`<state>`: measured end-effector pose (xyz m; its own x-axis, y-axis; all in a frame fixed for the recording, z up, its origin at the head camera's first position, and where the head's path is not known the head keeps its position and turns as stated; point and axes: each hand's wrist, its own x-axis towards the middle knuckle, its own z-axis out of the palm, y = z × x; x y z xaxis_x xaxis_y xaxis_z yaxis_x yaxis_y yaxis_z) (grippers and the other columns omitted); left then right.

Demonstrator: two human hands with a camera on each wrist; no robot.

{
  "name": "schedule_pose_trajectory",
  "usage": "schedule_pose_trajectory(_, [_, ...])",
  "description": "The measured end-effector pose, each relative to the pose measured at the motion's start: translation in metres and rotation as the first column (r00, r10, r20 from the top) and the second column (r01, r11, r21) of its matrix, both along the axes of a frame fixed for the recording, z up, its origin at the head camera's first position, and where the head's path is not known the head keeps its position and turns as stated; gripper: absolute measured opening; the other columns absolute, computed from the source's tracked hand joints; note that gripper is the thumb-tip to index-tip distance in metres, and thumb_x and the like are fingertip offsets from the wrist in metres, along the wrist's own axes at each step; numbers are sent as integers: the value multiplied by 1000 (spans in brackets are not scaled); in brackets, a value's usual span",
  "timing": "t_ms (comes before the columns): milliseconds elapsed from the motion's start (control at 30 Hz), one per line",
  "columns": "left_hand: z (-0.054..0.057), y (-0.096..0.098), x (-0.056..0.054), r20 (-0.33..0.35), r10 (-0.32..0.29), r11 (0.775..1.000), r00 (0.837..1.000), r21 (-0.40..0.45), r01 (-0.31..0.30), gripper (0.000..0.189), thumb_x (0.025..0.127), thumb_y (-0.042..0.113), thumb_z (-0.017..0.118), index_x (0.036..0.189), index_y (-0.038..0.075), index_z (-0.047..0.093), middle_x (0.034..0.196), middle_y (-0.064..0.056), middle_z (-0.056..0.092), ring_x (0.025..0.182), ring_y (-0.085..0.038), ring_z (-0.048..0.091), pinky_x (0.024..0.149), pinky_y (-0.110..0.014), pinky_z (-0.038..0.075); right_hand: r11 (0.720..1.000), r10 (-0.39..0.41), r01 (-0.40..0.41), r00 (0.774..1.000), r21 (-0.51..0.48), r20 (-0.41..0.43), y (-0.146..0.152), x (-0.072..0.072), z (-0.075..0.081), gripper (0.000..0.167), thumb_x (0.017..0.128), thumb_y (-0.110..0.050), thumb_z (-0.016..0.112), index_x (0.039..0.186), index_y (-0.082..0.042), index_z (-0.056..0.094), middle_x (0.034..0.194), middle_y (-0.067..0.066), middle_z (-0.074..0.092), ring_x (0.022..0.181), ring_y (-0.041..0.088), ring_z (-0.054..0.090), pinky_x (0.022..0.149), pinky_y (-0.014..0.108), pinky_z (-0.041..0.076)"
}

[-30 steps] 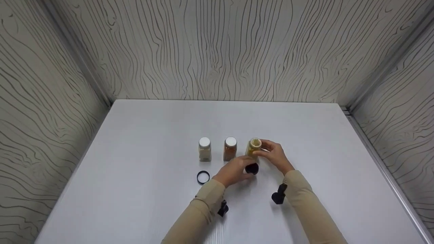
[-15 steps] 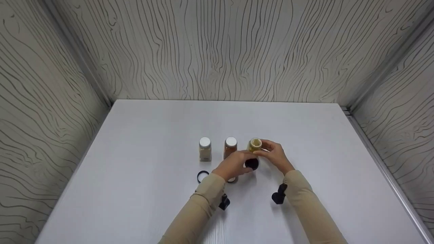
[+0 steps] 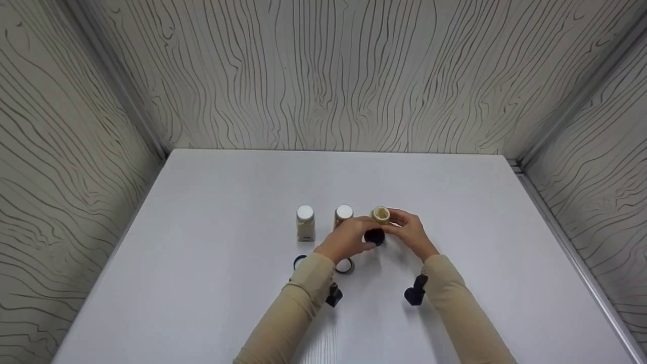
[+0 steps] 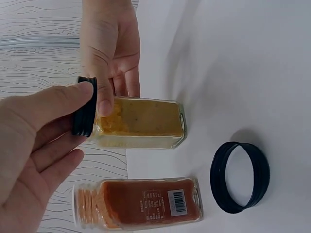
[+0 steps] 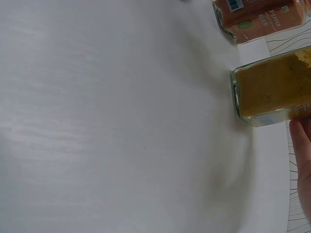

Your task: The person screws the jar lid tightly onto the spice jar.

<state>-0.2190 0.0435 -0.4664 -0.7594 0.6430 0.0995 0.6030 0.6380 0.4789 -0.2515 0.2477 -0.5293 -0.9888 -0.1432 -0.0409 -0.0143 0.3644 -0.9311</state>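
My left hand (image 3: pixel 349 237) pinches a black screw cap (image 4: pixel 85 108) between thumb and fingers. The cap's dark hollow side shows in the head view, just in front of the open mouth of a square glass spice jar (image 4: pixel 141 121) with yellow powder. My right hand (image 3: pixel 410 232) holds this jar upright from its right side, thumb at the front. Part of the jar is hidden behind the left hand and cap. Close on its left stands a jar of red-brown pepper (image 4: pixel 150 204) with a white top, partly covered by my left hand.
A jar of pale powder (image 3: pixel 305 223), white-topped, stands farther left. Two black rings lie on the white table (image 3: pixel 202 253): one ring (image 3: pixel 344 266) before the pepper jar, another ring (image 3: pixel 299 262) partly behind the left sleeve. Patterned walls (image 3: pixel 323 76) enclose the table's back and sides.
My left hand has moved the black cap away from me, closer to the yellow jar's mouth. A ring on the table has come into view beneath that hand. The right hand has stayed put.
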Motion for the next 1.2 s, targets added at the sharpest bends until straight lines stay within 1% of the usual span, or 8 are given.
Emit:
schedule_pose_trajectory(300, [4,-1,-1,-4,2,1000,1000,-3,-2,45,88,15,70,131,11,59,133,-3,63,127,-15,58,109,-23,46,1000,-5,5,1000,7,3,0,1,2,57,84,-15,74,135,0,52,138,21,56,129,32,54,107,32,50])
schedule_pose_trajectory(400, [5,-2,-2,-7,7,1000,1000,8,-7,47,88,15,70,133,12,58,134,-4,63,128,-15,57,110,-24,46,1000,7,-7,1000,6,-5,0,0,3,56,84,-15,74,134,1,54,137,21,57,126,28,56,105,29,50])
schedule_pose_trajectory(533, [7,-1,-3,-7,23,1000,1000,15,-22,45,87,15,71,131,11,60,132,-4,64,126,-16,59,108,-24,47,1000,25,-25,1000,4,-5,2,-2,2,55,85,-14,73,133,2,54,136,21,58,122,19,59,100,20,51])
schedule_pose_trajectory(767, [10,-1,-6,-39,3,1000,999,19,-2,40,89,17,69,127,9,62,131,-4,64,124,-16,59,107,-22,48,999,36,-36,999,-21,29,4,-1,2,54,86,-12,71,135,2,52,137,22,57,125,24,57,95,14,51])
schedule_pose_trajectory(833, [10,-1,-7,-43,2,1000,999,22,-1,41,88,17,69,128,9,62,131,-4,64,125,-16,59,108,-23,47,999,40,-39,999,-23,26,4,-1,2,55,86,-13,71,135,2,52,137,21,57,124,20,58,95,13,51])
schedule_pose_trajectory(1033, [13,-1,-9,-39,11,999,999,36,-10,44,88,16,69,130,10,60,133,-5,63,125,-17,59,108,-24,48,999,49,-49,999,-14,-1,4,1,2,55,86,-18,72,134,1,54,134,18,60,111,0,60,95,14,51])
schedule_pose_trajectory(1100, [14,0,-10,-33,14,999,999,43,-13,44,89,14,69,131,10,59,132,-6,63,125,-18,59,108,-24,48,999,41,-41,999,-11,2,4,0,2,53,86,-17,73,133,0,55,134,17,61,111,1,60,96,16,52])
schedule_pose_trajectory(1200, [16,2,-13,-11,32,998,999,52,-32,44,89,13,68,132,11,59,132,-5,63,124,-18,60,107,-25,49,999,42,-42,999,-7,6,5,-1,2,51,86,-15,72,133,0,55,135,18,60,118,12,60,98,19,52])
